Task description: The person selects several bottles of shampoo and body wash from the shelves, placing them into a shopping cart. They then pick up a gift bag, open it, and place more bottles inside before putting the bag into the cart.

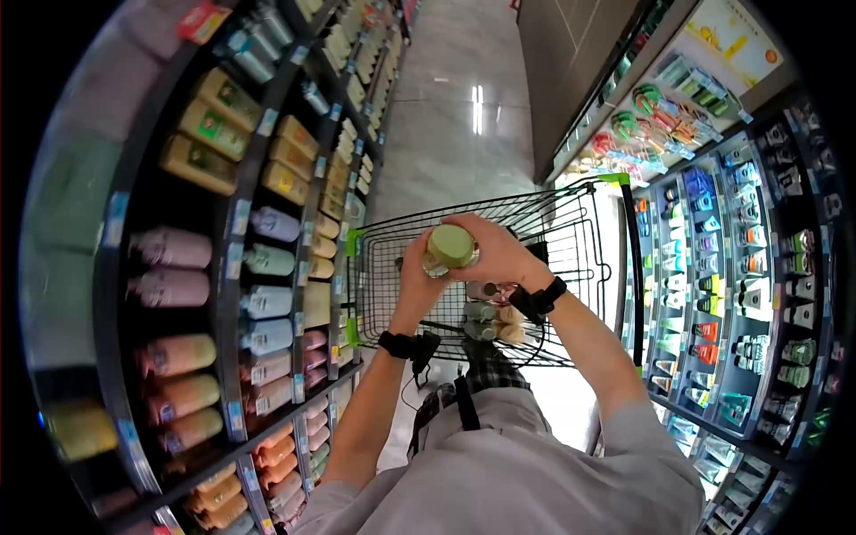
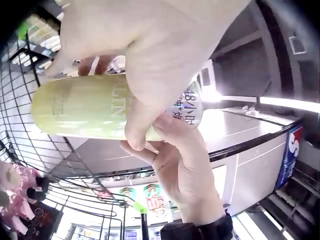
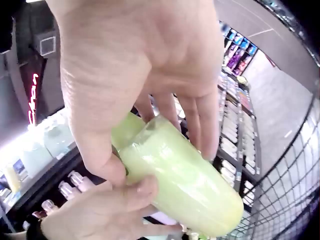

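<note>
A yellow-green bottle (image 1: 452, 246) is held between both hands above a shopping cart, its green cap end toward the head camera. The left hand (image 1: 415, 278) curls round its left side, and the right hand (image 1: 502, 253) grips its right side. In the left wrist view the bottle (image 2: 85, 105) lies across the picture, the left hand (image 2: 145, 55) wrapped over it and the right hand (image 2: 182, 170) touching near the labelled end. The right wrist view has the bottle (image 3: 185, 182) slanting down, with the right hand (image 3: 135, 65) round its upper end and the left hand (image 3: 100, 212) beneath.
The wire cart (image 1: 392, 241) has several bottles (image 1: 482, 321) lying near the person. Shelves of bottles (image 1: 178, 267) stand close on the left; lit shelves of small products (image 1: 704, 267) stand on the right. Grey floor (image 1: 455, 116) stretches ahead beside a brown panel (image 1: 571, 71).
</note>
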Available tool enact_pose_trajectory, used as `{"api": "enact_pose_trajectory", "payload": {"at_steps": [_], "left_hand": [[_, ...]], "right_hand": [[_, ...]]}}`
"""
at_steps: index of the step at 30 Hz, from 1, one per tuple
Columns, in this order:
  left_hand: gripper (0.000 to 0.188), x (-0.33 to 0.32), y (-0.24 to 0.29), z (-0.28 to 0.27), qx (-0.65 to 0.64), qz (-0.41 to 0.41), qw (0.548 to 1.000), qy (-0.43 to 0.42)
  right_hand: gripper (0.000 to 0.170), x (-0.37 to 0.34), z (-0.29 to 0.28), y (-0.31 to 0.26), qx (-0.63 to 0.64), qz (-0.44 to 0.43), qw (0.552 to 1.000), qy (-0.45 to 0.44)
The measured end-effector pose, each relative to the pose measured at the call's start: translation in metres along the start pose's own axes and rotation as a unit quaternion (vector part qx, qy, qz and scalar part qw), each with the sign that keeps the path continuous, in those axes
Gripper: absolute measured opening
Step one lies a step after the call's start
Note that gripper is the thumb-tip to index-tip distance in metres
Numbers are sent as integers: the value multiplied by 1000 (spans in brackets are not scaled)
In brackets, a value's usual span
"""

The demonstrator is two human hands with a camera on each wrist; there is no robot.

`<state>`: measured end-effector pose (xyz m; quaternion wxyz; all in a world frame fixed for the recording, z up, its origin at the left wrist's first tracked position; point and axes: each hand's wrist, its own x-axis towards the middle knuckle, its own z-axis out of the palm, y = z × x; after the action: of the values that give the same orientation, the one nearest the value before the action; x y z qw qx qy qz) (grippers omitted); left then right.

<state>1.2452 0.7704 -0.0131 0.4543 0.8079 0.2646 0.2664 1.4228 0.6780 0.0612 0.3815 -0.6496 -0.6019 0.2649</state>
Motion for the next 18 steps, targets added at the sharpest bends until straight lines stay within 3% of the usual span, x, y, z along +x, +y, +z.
{"api": "enact_pose_trajectory", "payload": {"at_steps": [1,5,11,13,14,15,17,18], "left_hand": [[91,9,-12,16,35,21,999,-3],[90,31,-67,75,50,-24,998,-42],[84,49,-144,136,4,-90,989,-113],[84,53,-168,151,-24,-128,988,-79],[80,55,-183,159,20,-85,995,-51],[80,57,-194,166,19,-96,994,-56],[78,65,-208,179,21,-137,989,-53],[79,65,-217,184,-50,-186,978,-75]], "right_hand": [[81,0,0,21,4,12,1000,2],[78,-9,22,104,12,88,996,15],[81,-8,58,203,89,160,982,51],[80,-1,73,229,124,157,978,61],[79,4,82,242,76,171,980,70],[79,7,93,254,27,184,979,79],[79,9,108,272,28,224,972,70],[77,8,116,280,47,259,961,84]]}}
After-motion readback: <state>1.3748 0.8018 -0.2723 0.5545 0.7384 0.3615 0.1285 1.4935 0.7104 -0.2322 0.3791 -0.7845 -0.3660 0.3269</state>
